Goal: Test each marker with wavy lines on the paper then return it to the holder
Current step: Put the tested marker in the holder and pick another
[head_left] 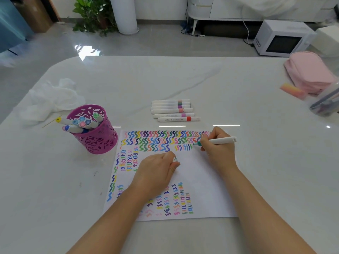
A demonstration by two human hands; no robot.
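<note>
Paper: a white sheet lying flat at the near middle of the table. Coloured wavy lines cover its far rows, its left edge and its near part.
Left hand: rests on the middle of the paper, knuckles up. Its fingers are curled in together and the thumb is pressed against them, pinching a small cap. Only the cap's end shows.
Right hand: sits at the far right of the paper. Its thumb and fingers are bunched close together and pinch the marker low down, near the tip.
Marker: a white barrel slanting out to the right past the hand. Its teal tip touches the paper at the right end of the third row of wavy lines.
Holder: a purple cut-out cup standing upright, just left of the paper's far left corner.
Markers in holder: several capped markers leaning out to the left, with coloured end caps of blue, pink, green and yellow.
Loose markers: six white markers lying side by side beyond the paper, each with a coloured band near its right end.
Tissue: crumpled and white, at the far left beyond the holder.
Clear container: at the right edge, blurred.
Pink pouch: at the far right of the table, with a pink-orange block just beside it.
Floor beyond: a white microwave on the right and a potted plant on the left.
</note>
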